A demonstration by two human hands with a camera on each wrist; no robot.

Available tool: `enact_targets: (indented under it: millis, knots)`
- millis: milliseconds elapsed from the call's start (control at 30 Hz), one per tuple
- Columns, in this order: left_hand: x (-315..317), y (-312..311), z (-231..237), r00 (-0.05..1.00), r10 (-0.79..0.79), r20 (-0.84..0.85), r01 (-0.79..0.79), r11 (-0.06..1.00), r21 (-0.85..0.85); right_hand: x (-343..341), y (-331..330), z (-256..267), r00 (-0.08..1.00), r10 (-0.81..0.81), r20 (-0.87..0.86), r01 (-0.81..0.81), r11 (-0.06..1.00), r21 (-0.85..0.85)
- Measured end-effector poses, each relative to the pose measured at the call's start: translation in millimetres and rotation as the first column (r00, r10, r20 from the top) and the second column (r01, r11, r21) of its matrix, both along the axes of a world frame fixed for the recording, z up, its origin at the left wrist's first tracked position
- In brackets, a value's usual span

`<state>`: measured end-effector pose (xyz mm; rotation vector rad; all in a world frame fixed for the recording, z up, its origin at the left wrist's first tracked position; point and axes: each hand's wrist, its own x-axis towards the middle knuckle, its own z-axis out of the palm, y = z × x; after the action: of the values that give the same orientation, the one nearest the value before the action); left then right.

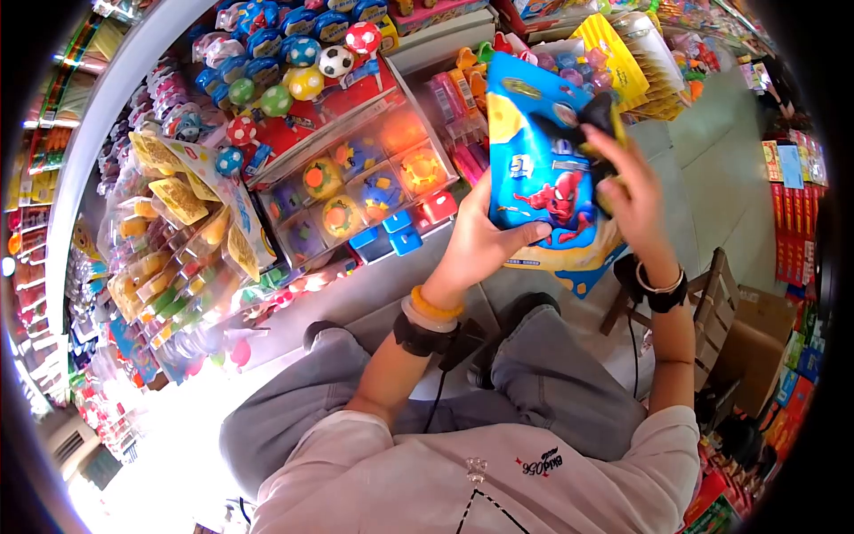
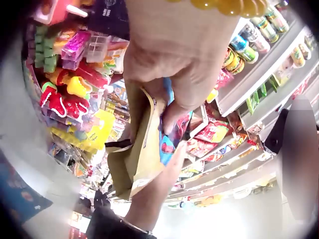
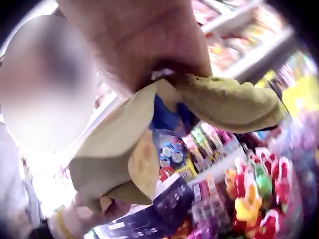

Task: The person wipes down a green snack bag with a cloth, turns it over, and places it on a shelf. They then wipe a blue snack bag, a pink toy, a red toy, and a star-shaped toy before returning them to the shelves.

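Note:
A blue and tan Spider-Man packet (image 1: pixel 534 160) is held up in front of the person's lap. The left hand (image 1: pixel 476 240) grips its lower left side, thumb lying across the printed front. At the packet's right side, the right hand (image 1: pixel 636 191) is blurred and holds a folded cloth, which looks dark in the head view. From the right wrist, this cloth (image 3: pixel 234 103) shows as fuzzy and yellowish-green, sticking out from under the hand beside the packet (image 3: pixel 107 144). In the left wrist view, the packet's plain tan side (image 2: pixel 144 154) faces the camera, bent at its lower end.
A divided clear-lidded box (image 1: pixel 356 191) of colourful toys stands at the left, with toy balls (image 1: pixel 305 82) behind it. Hanging packs (image 1: pixel 191 205) crowd the far left. A wooden chair (image 1: pixel 712 307) and a cardboard box (image 1: pixel 756 347) stand at the right.

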<state>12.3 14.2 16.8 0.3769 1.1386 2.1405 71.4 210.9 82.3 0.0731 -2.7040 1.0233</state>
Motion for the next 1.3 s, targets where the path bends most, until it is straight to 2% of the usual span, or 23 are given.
enact_targets:
  millis: [33,100,133,200,267,367,400,500,567,600,633,667,700,733,833,933,967,1000,1067,1133,1167,1267,1300]
  knots:
    - [-3,0,-1,0.998,0.002,-0.069,0.002,0.998,0.056,1,13,-7,0.996,-0.042,-0.077,0.044,0.999,0.024]
    - [-6,1,6,1.0,0.022,0.019,-0.025,0.985,0.17,10,39,-21,0.97,-0.242,-0.032,0.237,0.964,-0.119]
    - [-7,0,12,0.997,0.029,0.065,-0.043,0.974,0.224,20,46,-31,0.945,-0.324,0.045,0.32,0.885,-0.339]
    - [-12,0,25,0.966,-0.089,0.241,-0.003,0.935,0.355,42,47,-53,0.904,-0.369,0.216,0.403,0.565,-0.72]
    - [-7,11,21,0.967,-0.107,0.233,0.01,0.924,0.382,65,37,-66,0.883,-0.356,0.306,0.417,0.295,-0.86]
    - [13,33,12,0.993,0.086,0.086,-0.105,0.961,0.256,73,20,-73,0.876,-0.347,0.336,0.409,0.164,-0.898]
    - [16,35,14,0.986,0.16,0.046,-0.166,0.952,0.258,70,16,-74,0.877,-0.349,0.33,0.404,0.164,-0.9]
    - [17,41,-14,0.804,0.229,-0.548,-0.308,0.95,-0.055,56,-3,-72,0.9,-0.34,0.272,0.368,0.26,-0.893]
    - [15,41,-16,0.958,0.115,-0.264,-0.093,0.991,0.094,44,-18,-72,0.948,-0.275,0.162,0.286,0.504,-0.815]
    - [16,41,-17,0.992,0.026,-0.121,-0.003,0.982,0.191,39,-25,-63,0.988,-0.145,0.054,0.148,0.785,-0.601]
    - [20,37,-20,0.964,-0.162,0.21,0.043,0.877,0.478,33,-33,-55,0.998,-0.015,-0.068,-0.008,0.945,-0.326]
    - [23,32,-24,0.783,-0.392,0.483,-0.059,0.726,0.685,26,-39,-44,0.981,0.161,-0.11,-0.161,0.987,0.007]
    - [27,27,-38,0.769,-0.416,0.485,-0.056,0.713,0.699,24,-46,-37,0.967,0.229,-0.113,-0.2,0.954,0.222]
    - [30,19,-45,0.754,-0.439,0.488,-0.054,0.7,0.712,27,-54,-23,0.968,0.252,-0.002,-0.242,0.931,0.274]
    - [42,3,-44,0.953,-0.165,0.253,0.076,0.942,0.328,22,-72,0,0.904,0.398,0.153,-0.425,0.807,0.409]
    - [44,8,-27,0.777,-0.321,0.541,0.075,0.901,0.428,-6,-65,7,0.923,0.348,0.163,-0.381,0.78,0.497]
    - [41,11,-22,0.696,-0.375,0.612,0.072,0.885,0.461,-9,-49,-2,0.955,0.252,0.156,-0.295,0.763,0.575]
    - [39,10,-20,0.6,-0.428,0.676,0.073,0.871,0.486,-18,-39,-1,0.986,0.129,0.105,-0.165,0.836,0.523]
    - [36,-7,-36,0.554,-0.64,0.533,-0.087,0.592,0.801,-13,-21,-15,0.992,0.125,0.025,-0.128,0.957,0.26]
    - [19,-12,-22,0.726,-0.574,0.378,-0.111,0.445,0.888,10,-50,-10,0.988,0.133,0.075,-0.152,0.911,0.384]
    - [17,-11,-20,0.74,-0.423,0.522,-0.176,0.628,0.758,20,-64,-10,0.984,0.158,0.083,-0.178,0.917,0.357]
    - [21,-12,-7,0.759,-0.39,0.521,-0.111,0.711,0.694,9,-73,2,0.944,0.319,0.09,-0.329,0.871,0.366]
    - [25,-10,-4,0.757,-0.408,0.51,-0.082,0.716,0.693,-3,-68,0,0.953,0.302,0.043,-0.295,0.881,0.37]
